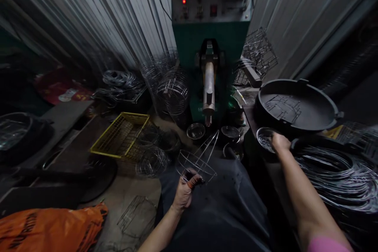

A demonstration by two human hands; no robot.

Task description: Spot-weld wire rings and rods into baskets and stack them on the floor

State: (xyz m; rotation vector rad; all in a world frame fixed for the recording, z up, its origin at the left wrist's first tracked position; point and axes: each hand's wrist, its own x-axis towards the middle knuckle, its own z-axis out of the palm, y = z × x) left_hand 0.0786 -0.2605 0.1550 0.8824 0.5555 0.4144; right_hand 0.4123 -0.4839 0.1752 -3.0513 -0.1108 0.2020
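Observation:
My left hand (187,189) is closed on a round wire frame (197,162) with a long wire loop rising from it, held above the dark apron (206,212). At the right, my right hand (280,142) is at the rim of a small round bowl (264,140) that holds small metal pieces. Its fingers are partly hidden in the bowl, and what they hold cannot be made out. In front stands a green machine (189,47) with a metal arm (209,86) pointing toward me.
A yellow wire basket (99,150) and wire coils (152,161) lie left. A large black pan (313,106) holds wire pieces at the right, above a big wire coil (333,181). An orange sack (56,230) lies lower left.

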